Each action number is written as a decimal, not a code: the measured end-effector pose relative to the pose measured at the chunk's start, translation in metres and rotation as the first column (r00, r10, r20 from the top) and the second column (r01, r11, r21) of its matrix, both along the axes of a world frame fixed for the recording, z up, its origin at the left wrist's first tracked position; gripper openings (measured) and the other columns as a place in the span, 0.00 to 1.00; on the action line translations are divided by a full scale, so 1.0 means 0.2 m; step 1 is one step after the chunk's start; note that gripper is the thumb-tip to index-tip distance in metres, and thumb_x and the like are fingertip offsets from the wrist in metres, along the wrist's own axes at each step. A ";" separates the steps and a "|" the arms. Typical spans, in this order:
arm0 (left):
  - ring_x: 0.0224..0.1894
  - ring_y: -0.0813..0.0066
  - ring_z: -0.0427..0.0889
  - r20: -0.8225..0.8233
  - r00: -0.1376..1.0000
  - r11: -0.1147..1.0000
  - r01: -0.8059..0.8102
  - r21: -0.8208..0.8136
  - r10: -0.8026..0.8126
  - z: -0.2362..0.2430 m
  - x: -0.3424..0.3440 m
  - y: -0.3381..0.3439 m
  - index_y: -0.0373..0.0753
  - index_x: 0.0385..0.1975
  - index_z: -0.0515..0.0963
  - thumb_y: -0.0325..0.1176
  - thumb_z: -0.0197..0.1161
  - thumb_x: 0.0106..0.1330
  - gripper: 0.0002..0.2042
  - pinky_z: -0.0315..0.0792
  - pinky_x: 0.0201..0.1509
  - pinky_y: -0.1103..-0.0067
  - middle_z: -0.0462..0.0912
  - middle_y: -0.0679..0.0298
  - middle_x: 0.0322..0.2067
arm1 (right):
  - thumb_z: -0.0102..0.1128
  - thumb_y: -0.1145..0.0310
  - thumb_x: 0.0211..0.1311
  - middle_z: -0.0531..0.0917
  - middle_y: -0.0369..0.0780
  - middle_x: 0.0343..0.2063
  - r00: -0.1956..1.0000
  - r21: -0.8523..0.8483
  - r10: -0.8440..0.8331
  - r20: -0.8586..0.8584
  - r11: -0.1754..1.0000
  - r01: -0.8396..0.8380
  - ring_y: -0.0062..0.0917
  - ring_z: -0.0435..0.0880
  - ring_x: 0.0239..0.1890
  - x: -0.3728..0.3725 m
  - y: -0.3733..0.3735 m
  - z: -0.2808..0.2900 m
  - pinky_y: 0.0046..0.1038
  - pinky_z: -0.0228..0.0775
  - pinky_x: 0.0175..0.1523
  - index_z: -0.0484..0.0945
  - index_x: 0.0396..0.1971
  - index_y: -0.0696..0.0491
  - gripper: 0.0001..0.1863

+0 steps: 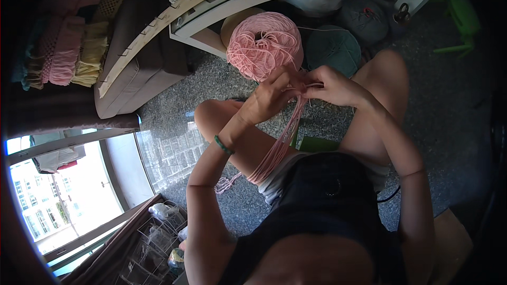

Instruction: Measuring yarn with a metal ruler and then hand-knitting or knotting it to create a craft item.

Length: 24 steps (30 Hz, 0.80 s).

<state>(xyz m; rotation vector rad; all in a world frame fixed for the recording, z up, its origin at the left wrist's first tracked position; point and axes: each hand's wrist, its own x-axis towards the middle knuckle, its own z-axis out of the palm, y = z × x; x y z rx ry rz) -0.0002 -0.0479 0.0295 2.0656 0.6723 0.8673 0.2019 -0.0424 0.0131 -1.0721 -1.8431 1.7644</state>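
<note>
Both hands meet in front of my knees on a bundle of pink yarn strands. My left hand is closed round the top of the bundle. My right hand pinches strands beside it, thumb and fingers pressed together, with a short length of pink showing between them. From there the strands hang over my left thigh, and their loose ends trail towards the floor. A large pink ball of yarn stands just beyond my hands, its top loosely tangled. How the strands cross between my fingers is hidden.
A green yarn ball and a grey one lie under a white-framed table. A wooden strip with nails runs along the left. Fringed knitted pieces drape over a sofa. A wire rack stands lower left, a green chair upper right.
</note>
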 end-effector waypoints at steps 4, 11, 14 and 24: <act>0.38 0.67 0.76 0.001 1.000 0.997 0.002 -0.072 -0.002 -0.07 0.00 0.02 0.36 0.32 0.75 0.22 0.62 0.54 0.06 0.71 0.40 0.79 0.72 0.62 0.32 | 0.58 0.76 0.56 0.82 0.40 0.31 0.998 0.022 -0.003 0.057 1.000 0.002 0.15 0.78 0.35 0.01 -0.01 0.02 0.19 0.71 0.40 0.77 0.38 0.63 0.10; 0.33 0.77 0.75 0.037 0.998 0.939 -0.030 -0.343 0.045 -0.09 -0.01 0.01 0.34 0.31 0.74 0.22 0.62 0.56 0.05 0.70 0.34 0.83 0.72 0.63 0.30 | 0.58 0.74 0.56 0.81 0.40 0.25 0.984 0.198 -0.127 0.126 0.975 0.100 0.18 0.78 0.28 0.02 -0.05 0.08 0.21 0.71 0.33 0.76 0.30 0.63 0.07; 0.30 0.81 0.74 0.034 0.998 0.891 -0.028 -0.453 0.048 -0.04 -0.01 0.01 0.34 0.31 0.74 0.23 0.62 0.57 0.05 0.69 0.31 0.85 0.74 0.64 0.29 | 0.56 0.72 0.58 0.80 0.39 0.23 0.966 0.242 -0.128 0.224 0.968 0.073 0.18 0.77 0.24 0.03 -0.05 0.09 0.21 0.69 0.29 0.76 0.28 0.62 0.08; 0.22 0.85 0.74 -0.140 0.976 0.940 -0.202 -0.273 0.169 0.06 0.03 -0.06 0.32 0.33 0.74 0.24 0.64 0.56 0.08 0.68 0.25 0.85 0.77 0.63 0.22 | 0.48 0.69 0.63 0.68 0.30 0.16 0.837 -0.661 -0.529 -0.141 0.680 0.318 0.07 0.57 0.12 -0.04 -0.17 0.09 0.14 0.45 0.14 0.72 0.31 0.55 0.06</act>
